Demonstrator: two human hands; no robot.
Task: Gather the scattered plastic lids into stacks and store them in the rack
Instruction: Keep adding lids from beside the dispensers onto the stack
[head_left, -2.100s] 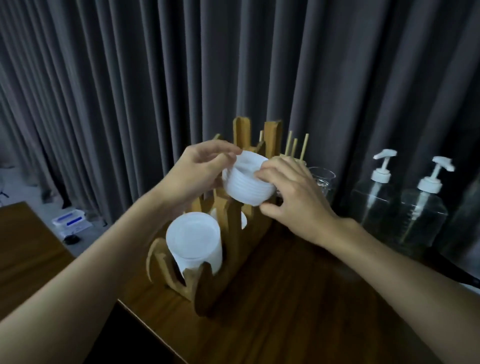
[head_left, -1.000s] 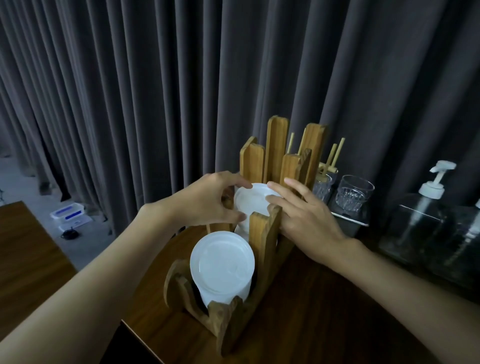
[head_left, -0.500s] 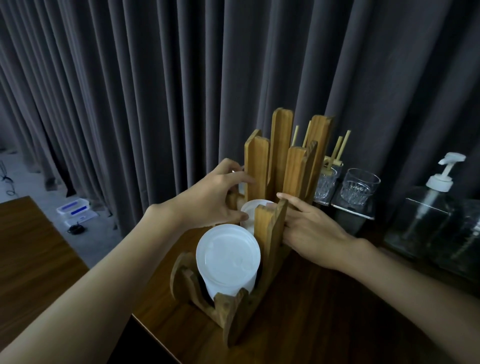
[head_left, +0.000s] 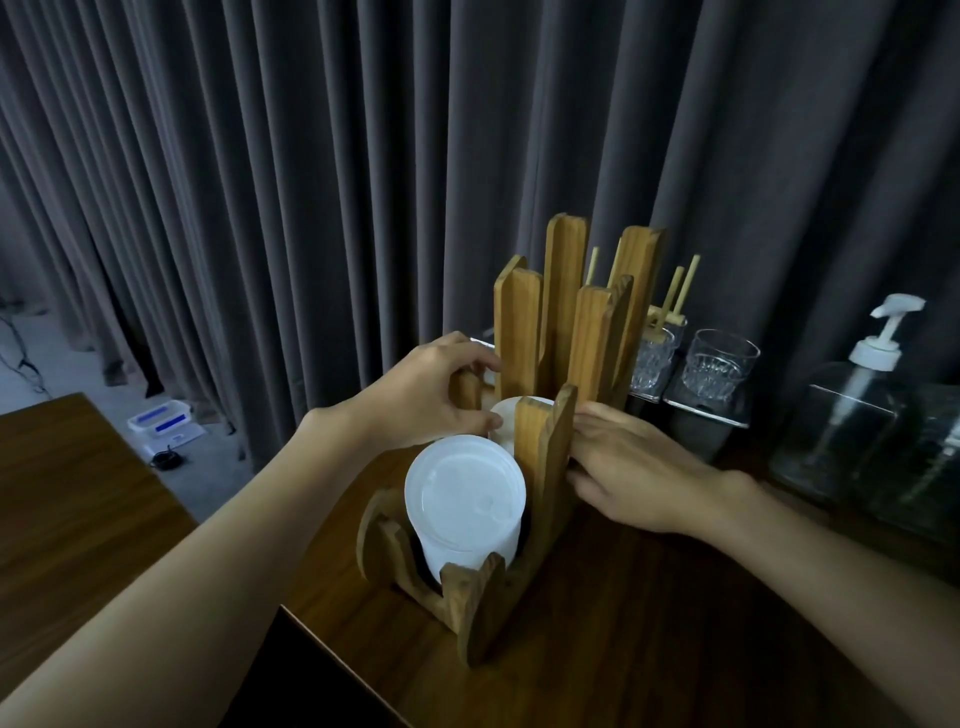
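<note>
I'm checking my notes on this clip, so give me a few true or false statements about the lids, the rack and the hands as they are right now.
1. A stack of white lids sits in the front slot of the wooden rack. True.
2. The right hand holds a lid above the rack. False: it lies against the rack's right side, fingers straight, with no lid in it.
3. The left hand touches a second stack behind the front one. True.
4. The pump bottle stands left of the rack. False: it stands to the right.
</note>
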